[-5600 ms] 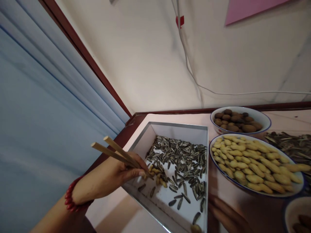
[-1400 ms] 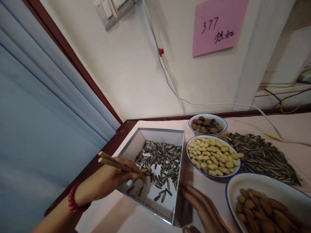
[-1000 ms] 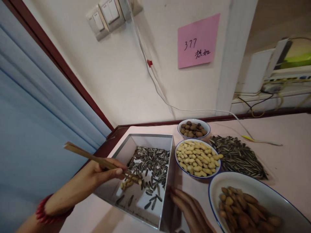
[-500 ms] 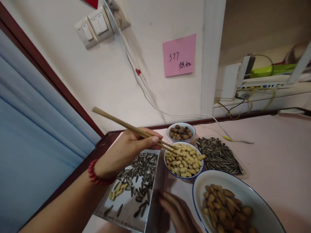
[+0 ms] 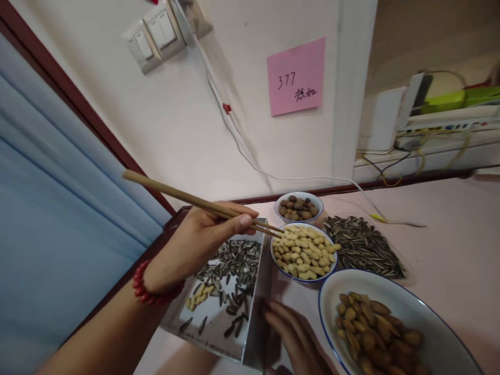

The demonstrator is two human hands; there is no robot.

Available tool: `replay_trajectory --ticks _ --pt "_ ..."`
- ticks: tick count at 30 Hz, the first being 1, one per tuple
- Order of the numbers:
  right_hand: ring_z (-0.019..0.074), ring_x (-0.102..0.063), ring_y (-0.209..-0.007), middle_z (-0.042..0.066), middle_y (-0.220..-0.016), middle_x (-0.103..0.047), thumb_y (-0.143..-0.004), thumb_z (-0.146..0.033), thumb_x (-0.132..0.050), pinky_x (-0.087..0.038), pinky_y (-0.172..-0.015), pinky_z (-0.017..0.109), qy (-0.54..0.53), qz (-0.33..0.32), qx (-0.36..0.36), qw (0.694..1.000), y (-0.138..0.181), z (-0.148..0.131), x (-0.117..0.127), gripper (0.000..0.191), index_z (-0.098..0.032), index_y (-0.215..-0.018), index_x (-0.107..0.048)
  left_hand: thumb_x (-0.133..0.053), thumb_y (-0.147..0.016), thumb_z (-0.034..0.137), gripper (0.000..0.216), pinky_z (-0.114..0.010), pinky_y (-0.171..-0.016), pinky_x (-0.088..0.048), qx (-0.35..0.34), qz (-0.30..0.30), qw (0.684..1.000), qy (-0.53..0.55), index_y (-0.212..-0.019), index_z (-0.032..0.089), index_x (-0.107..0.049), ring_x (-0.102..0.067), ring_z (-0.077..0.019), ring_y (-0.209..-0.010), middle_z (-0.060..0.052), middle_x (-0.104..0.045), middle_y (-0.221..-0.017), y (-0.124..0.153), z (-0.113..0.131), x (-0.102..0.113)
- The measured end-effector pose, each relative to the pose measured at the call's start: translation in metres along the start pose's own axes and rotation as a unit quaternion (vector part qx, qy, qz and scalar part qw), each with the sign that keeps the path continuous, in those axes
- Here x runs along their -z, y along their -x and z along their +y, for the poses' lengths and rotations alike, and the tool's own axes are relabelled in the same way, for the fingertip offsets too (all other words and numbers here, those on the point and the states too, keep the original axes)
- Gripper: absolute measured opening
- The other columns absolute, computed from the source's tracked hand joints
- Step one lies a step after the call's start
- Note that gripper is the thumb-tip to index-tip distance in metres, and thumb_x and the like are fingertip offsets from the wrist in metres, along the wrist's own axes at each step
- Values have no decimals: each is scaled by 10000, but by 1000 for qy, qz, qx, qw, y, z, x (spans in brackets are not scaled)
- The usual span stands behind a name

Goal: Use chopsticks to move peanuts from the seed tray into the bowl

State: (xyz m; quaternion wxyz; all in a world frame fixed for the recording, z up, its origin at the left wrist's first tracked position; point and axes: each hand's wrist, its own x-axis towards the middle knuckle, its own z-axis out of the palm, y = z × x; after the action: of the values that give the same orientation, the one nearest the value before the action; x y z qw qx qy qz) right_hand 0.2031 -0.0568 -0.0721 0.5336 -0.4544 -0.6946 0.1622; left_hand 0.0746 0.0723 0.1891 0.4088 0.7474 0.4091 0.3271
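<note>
My left hand [image 5: 209, 234], with a red bead bracelet at the wrist, is closed around a pair of wooden chopsticks [image 5: 177, 194]. Their tips reach over the left rim of a bowl of peanuts [image 5: 304, 252]; I cannot make out anything pinched between them. Under this hand lies a shallow metal tray [image 5: 195, 341] with sunflower seeds [image 5: 238, 260] scattered in it and several peanuts [image 5: 200, 297] grouped at its left. My right hand [image 5: 295, 338] is partly cut off by the bottom edge, its fingers stretched out beside the tray's right wall.
A small bowl of round brown nuts [image 5: 299, 208] stands behind the peanuts. To the right lies a heap of sunflower seeds [image 5: 363, 247]. A large bowl of almonds [image 5: 378, 333] is at front right. A white cable [image 5: 308, 178] runs down the wall onto the table.
The view has shifted, so the table things appear further right. The chopstick tips have drawn back from over the peanuts to the bowl's left rim. My right hand stays by the tray.
</note>
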Motion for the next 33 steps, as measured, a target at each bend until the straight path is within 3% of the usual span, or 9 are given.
replay_trajectory --ticks 4,11,18,33 --pt "253 -615 -1332 74 -1462 -635 -1033 -547 -482 -515 -1114 370 29 -16 15 999 7 10 -5 530 -289 -1493 -536 -775 -862 418 216 -203 -836 -618 50 73 991 -100 -988 251 -830 -768 -182 -935 -25 -829 -949 40 0 36" --pt "270 -607 -1335 95 -1469 -617 -1022 -425 -516 -523 -1105 392 19 -20 19 999 11 10 -5 508 -268 -1505 -502 -749 -833 438 249 -264 -815 -607 166 1 969 -183 -945 229 -824 -749 -212 -925 -34 -822 -950 88 -46 83" --pt "297 -625 -1317 103 -1467 -613 -977 -337 -565 -547 -1082 417 19 -28 8 999 10 6 -1 558 -277 -1528 -503 -708 -855 513 346 -335 -849 -569 209 -16 957 -199 -993 205 -784 -706 -233 -930 -48 -785 -949 97 -81 82" --pt "297 -641 -1301 109 -1444 -633 -992 -395 -559 -544 -1088 410 29 -27 11 999 11 9 -1 538 -276 -1515 -516 -653 -899 473 297 -288 -791 -530 217 -38 950 -220 -933 206 -779 -683 -207 -874 -27 -770 -903 90 -91 74"
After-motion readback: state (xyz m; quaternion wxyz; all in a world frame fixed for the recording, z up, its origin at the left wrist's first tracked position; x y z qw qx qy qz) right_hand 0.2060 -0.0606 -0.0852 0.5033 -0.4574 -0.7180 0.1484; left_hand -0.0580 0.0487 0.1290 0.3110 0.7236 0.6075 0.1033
